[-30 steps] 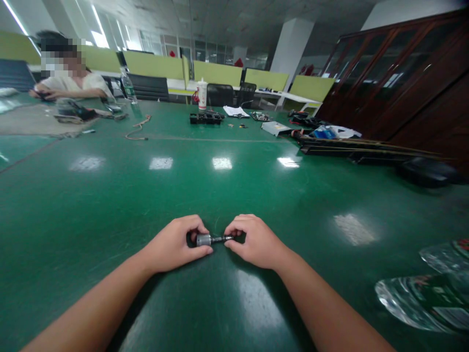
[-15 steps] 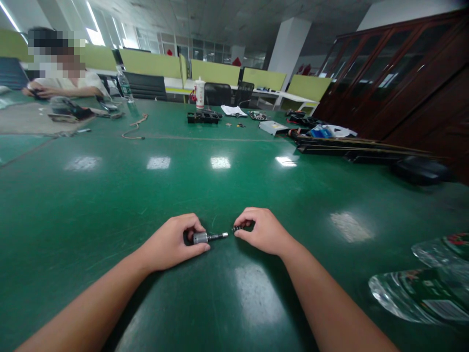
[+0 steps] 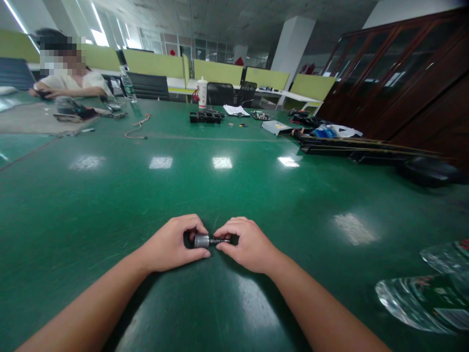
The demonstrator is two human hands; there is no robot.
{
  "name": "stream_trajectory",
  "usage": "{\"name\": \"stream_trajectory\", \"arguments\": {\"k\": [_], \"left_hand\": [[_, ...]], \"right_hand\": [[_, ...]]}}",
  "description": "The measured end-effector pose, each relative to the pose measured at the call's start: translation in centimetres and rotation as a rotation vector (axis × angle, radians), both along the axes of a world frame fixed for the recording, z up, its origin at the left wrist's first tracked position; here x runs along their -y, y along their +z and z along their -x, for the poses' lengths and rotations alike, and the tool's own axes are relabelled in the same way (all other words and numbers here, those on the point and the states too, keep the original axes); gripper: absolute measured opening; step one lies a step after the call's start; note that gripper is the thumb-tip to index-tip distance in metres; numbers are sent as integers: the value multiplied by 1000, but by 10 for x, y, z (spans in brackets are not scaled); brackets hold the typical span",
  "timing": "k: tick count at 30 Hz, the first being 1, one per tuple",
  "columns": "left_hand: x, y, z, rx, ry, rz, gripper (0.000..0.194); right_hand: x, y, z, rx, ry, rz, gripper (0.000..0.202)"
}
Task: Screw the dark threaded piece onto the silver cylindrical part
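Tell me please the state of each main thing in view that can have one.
Left hand: curled around metal cylinder.
Metal cylinder: sideways, held.
Right hand: pinching at thin shaft.
White cup: upright.
Far bottle: upright.
Cord: lying loose, bent.
Paper: lying flat.
Cabinet: doors shut.
Near bottles: partly out of frame.

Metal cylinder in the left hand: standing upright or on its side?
On its side: the metal cylinder lies level in the left hand, its thin shaft pointing toward the right hand.

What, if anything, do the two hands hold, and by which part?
A metal cylinder with a thin shaft: the left hand grips around the cylinder; the right hand pinches around the shaft, exact contact unclear.
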State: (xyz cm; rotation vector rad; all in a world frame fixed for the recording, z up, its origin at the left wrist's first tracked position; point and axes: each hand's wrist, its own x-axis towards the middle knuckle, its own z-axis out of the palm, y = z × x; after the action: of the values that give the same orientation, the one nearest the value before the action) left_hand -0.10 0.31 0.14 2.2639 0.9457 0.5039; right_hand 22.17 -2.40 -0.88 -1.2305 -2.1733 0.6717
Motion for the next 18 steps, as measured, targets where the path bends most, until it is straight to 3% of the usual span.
{"name": "stream_trajectory", "arguments": {"k": [18], "left_hand": [[1, 3, -2, -33, 31, 15, 19]], "right_hand": [[2, 0, 0, 57, 49, -31, 16]]}}
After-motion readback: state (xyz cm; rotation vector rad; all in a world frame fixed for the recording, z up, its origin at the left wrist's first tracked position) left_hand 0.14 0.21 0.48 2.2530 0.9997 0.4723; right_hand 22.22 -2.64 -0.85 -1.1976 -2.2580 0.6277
